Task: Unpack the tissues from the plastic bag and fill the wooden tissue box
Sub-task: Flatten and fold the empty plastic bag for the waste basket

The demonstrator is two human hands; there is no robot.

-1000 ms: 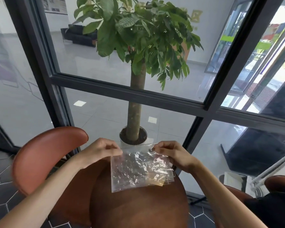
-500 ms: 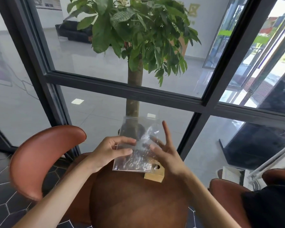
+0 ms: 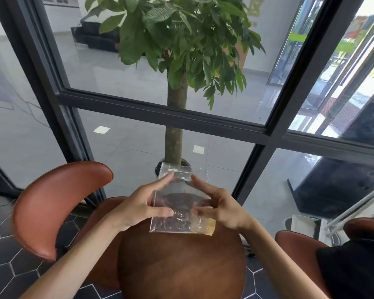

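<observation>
Centre frame, one clear plastic bag (image 3: pixel 180 203) is held upright over one round wooden table (image 3: pixel 181 262). Two hands pinch its side edges: left hand (image 3: pixel 139 205) and right hand (image 3: pixel 221 207), each with thumb and fingers closed on the plastic. One wooden tissue box (image 3: pixel 211 225) peeks out behind the bag's lower right corner.

The bag (image 3: pixel 180 203) is clear and glossy. Behind its lower right corner shows a pale tan box (image 3: pixel 211 227). The round table (image 3: pixel 181 262) is reddish-brown wood. The chair (image 3: pixel 52 203) is rust-brown. The floor (image 3: pixel 0 272) has dark hexagon tiles with pale joints. The plant (image 3: pixel 177 39) has green leaves.
</observation>
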